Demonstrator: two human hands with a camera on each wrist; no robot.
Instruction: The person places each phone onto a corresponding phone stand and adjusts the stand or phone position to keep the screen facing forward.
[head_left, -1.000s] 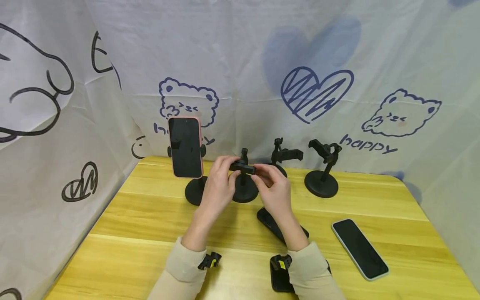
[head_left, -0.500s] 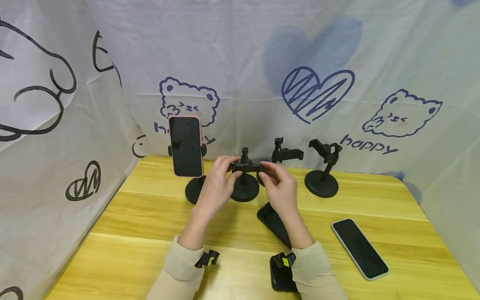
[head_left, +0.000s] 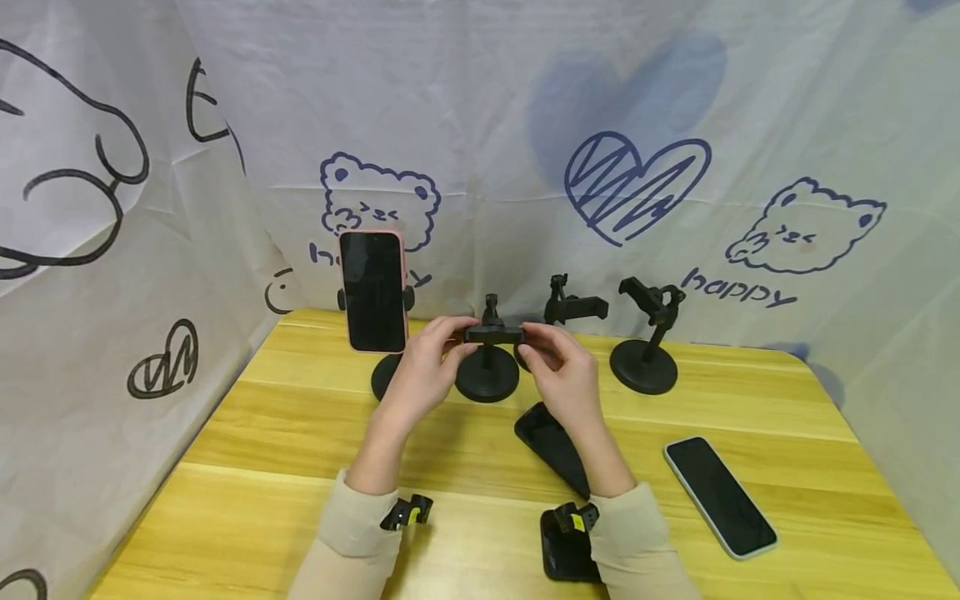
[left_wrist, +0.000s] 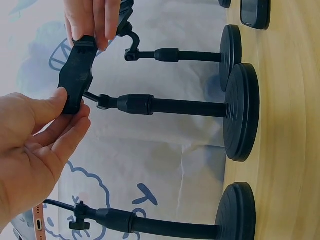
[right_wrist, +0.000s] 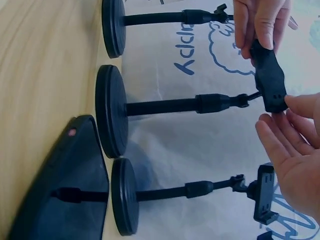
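A black phone stand (head_left: 487,375) with a round base stands upright at the middle of the table's back part. Both hands are at its clamp (head_left: 495,335), which lies crosswise on top. My left hand (head_left: 426,367) pinches the clamp's left end; in the left wrist view its thumb presses the front face (left_wrist: 75,75). My right hand (head_left: 564,371) pinches the opposite end between thumb and fingers, as the right wrist view shows close up. No phone sits in this clamp. Left of it, a pink-edged phone (head_left: 373,292) is held upright in another stand.
Two more black stands, one with a tilted clamp (head_left: 577,308) and one farther right (head_left: 643,367), stand along the back. On the table lie a dark phone (head_left: 551,446) under the right forearm, another (head_left: 566,550) by the right cuff, and a white-edged phone (head_left: 720,497). A printed cloth hangs behind.
The clamp has swung from slanted to level, facing front, and looks wider. My right hand has shifted right with its end; my left hand has stayed on the left end, its forearm drifting left.
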